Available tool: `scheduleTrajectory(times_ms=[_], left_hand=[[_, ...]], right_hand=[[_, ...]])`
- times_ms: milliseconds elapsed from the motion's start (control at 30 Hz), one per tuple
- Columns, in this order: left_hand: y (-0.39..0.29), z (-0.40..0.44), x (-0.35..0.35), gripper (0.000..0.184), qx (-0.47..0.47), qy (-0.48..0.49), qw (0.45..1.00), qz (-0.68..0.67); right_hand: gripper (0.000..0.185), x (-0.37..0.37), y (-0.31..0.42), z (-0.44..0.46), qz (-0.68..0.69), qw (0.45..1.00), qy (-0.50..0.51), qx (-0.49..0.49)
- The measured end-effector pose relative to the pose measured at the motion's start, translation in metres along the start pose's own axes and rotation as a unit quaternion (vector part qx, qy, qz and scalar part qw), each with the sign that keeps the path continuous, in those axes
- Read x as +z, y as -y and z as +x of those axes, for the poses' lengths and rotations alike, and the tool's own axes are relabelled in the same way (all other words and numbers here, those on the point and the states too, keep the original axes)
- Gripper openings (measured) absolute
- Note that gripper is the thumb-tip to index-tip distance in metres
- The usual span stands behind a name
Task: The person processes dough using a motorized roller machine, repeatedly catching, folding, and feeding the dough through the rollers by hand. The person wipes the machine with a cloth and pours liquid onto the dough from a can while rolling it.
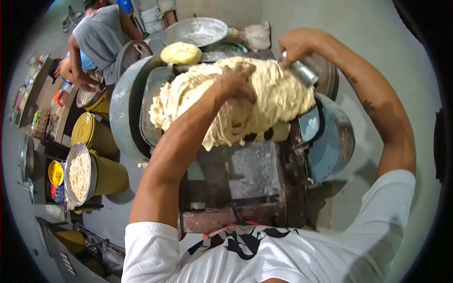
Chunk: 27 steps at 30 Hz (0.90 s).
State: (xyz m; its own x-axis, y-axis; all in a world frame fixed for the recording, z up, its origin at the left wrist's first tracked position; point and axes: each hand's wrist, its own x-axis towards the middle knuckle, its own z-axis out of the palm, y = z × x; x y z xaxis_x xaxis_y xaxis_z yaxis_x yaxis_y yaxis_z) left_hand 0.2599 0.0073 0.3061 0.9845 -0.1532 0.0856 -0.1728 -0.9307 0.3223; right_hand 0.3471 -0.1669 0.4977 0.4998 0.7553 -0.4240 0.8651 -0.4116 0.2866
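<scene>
Head: right hand [298,48] clamped on tin [306,71], left hand [239,84] spread on dough [283,92], basin [196,33] behind.

The dough [278,89] lies across the machine [127,108]. From it, the basin [196,33] is at 11 o'clock, the sack [257,37] at 12, two people [96,40] at 10, the lidded bucket [101,139] at 9, the pan [93,181] on another bucket [113,177] at 8.

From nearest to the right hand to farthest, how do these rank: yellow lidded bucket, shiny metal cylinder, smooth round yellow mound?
1. Shiny metal cylinder: held in the right hand.
2. Smooth yellow mound: to the left.
3. Yellow lidded bucket: farther left, lower in view.
</scene>
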Motion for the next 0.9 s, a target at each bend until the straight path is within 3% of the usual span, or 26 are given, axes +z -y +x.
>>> scheduleTrajectory(times_ms=[67,100,133,200,300,433,467,533,633,733,767,900], left_hand=[[-0.020,0.000,-0.013,0.099,-0.090,0.031,0.995,0.012],[-0.046,-0.014,-0.030,0.080,-0.148,0.028,0.988,0.017],[-0.044,-0.008,-0.014,0.070,-0.160,-0.040,0.986,0.032],[-0.042,-0.002,0.002,0.058,-0.189,-0.076,0.979,0.005],[-0.043,-0.016,0.019,0.055,-0.155,-0.135,0.973,-0.104],[-0.075,-0.063,0.026,0.032,-0.179,-0.150,0.972,-0.011],[-0.082,-0.076,0.034,0.032,-0.151,-0.195,0.969,0.032],[-0.092,-0.098,0.040,0.050,-0.133,-0.169,0.976,0.032],[-0.112,-0.131,0.061,0.081,-0.092,-0.283,0.946,0.125],[-0.111,-0.131,0.056,0.102,-0.001,-0.179,0.977,0.112],[-0.108,-0.117,0.047,0.105,-0.006,-0.161,0.981,0.110],[-0.093,-0.029,0.033,0.120,0.031,-0.122,0.979,0.158]], right_hand=[[0.045,0.008,-0.010,-0.005,0.009,0.999,0.023,0.023],[0.046,0.014,-0.016,-0.005,0.022,0.999,0.016,0.025],[0.048,0.019,-0.018,-0.002,0.016,1.000,0.003,0.006],[0.049,0.025,-0.015,-0.006,0.032,0.999,-0.009,0.016],[0.049,0.028,0.010,-0.009,0.039,0.998,-0.032,0.025],[0.050,0.023,0.034,-0.014,0.021,0.998,-0.065,0.010],[0.050,0.022,0.036,-0.016,0.027,0.998,-0.062,0.006],[0.049,0.011,0.041,-0.027,0.039,0.998,-0.058,0.003],[0.048,0.007,0.031,-0.031,0.078,0.994,-0.073,-0.022],[0.046,0.007,0.021,-0.027,0.084,0.995,-0.050,0.004],[0.043,0.017,0.003,-0.007,0.078,0.995,-0.066,-0.018],[0.046,0.020,-0.008,-0.016,0.070,0.996,-0.037,0.051]])
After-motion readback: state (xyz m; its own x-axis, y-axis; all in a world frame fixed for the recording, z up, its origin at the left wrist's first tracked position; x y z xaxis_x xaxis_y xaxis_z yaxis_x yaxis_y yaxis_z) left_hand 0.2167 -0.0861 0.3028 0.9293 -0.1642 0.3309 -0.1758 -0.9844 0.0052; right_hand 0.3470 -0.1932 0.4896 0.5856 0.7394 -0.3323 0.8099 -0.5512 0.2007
